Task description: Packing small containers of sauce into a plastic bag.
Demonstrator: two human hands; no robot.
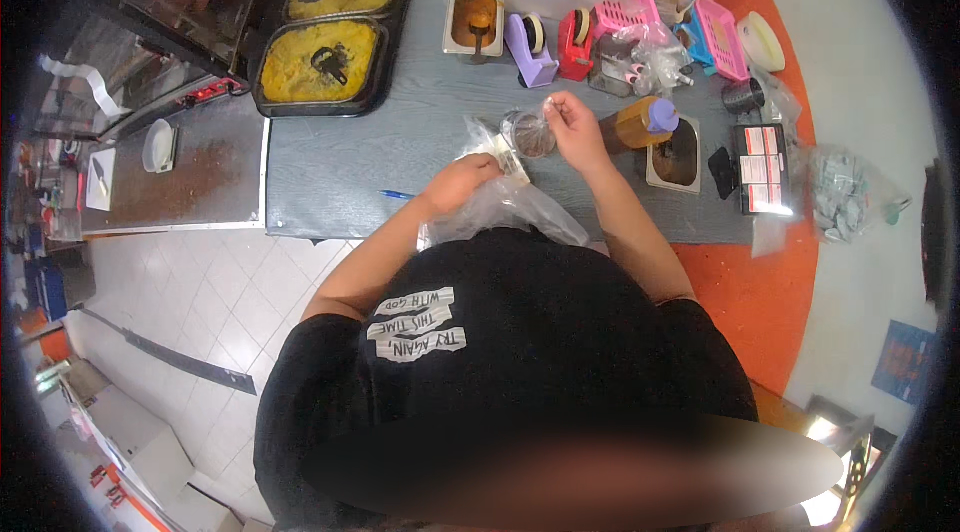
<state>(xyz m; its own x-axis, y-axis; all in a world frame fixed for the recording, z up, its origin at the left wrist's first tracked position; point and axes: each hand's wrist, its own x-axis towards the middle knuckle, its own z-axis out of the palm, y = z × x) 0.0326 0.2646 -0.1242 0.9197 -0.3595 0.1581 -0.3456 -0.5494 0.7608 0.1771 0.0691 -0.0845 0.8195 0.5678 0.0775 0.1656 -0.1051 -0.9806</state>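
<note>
My left hand (465,181) rests on a clear plastic bag (517,206) at the counter's near edge, beside a small packet (511,159); its fingers are curled, and whether they grip is unclear. My right hand (571,128) pinches the clear plastic at the rim of a small transparent container or bag with dark contents (532,134). Just right of that hand, a squeeze bottle of brown sauce (637,124) with a purple cap leans over beside a steel pan of dark food (675,155). A blue pen (395,194) lies left of my left hand.
Two black trays of yellow food (319,63) stand back left. Behind my hands are a steel pan with a ladle (474,23), purple (531,52) and red (576,44) tape dispensers, and pink baskets (721,37). A black box with labels (763,168) is at right.
</note>
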